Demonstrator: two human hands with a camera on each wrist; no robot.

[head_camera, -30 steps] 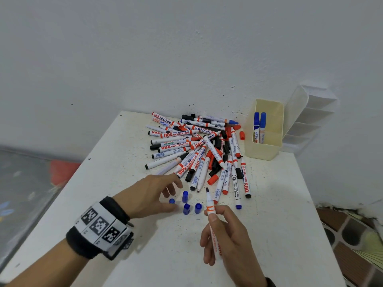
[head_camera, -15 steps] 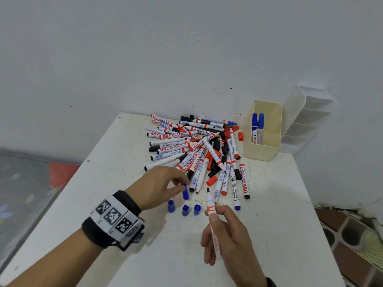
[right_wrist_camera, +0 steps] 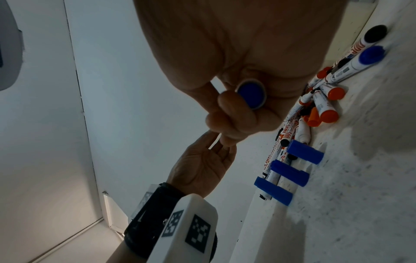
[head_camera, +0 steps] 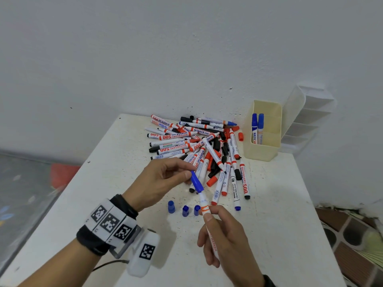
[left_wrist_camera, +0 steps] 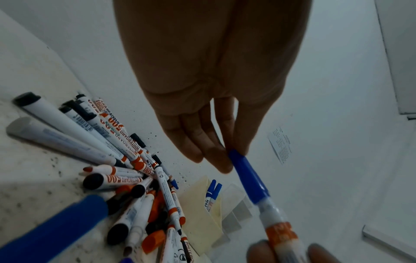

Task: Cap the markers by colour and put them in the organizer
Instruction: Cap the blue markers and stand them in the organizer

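My left hand (head_camera: 165, 181) pinches a blue cap (head_camera: 196, 182) between thumb and fingertips, and the cap sits over the tip of a white marker (head_camera: 204, 206) with an orange band. My right hand (head_camera: 226, 237) grips that marker's barrel and points it up and away. In the left wrist view the blue cap (left_wrist_camera: 247, 179) meets the marker (left_wrist_camera: 279, 229) at its neck. The right wrist view shows the marker's blue end plug (right_wrist_camera: 318, 93) inside my curled fingers. Three loose blue caps (head_camera: 184, 210) stand on the table just left of the marker.
A heap of red, black and blue markers and loose caps (head_camera: 199, 148) covers the far middle of the white table (head_camera: 279, 235). A cream organizer (head_camera: 262, 150) at the back right holds two capped blue markers (head_camera: 257, 127). A white tiered rack (head_camera: 306, 121) leans against the wall.
My left hand picked one blue cap from the row on the table, lifted it and brought it onto the tip of the marker held in my right hand.
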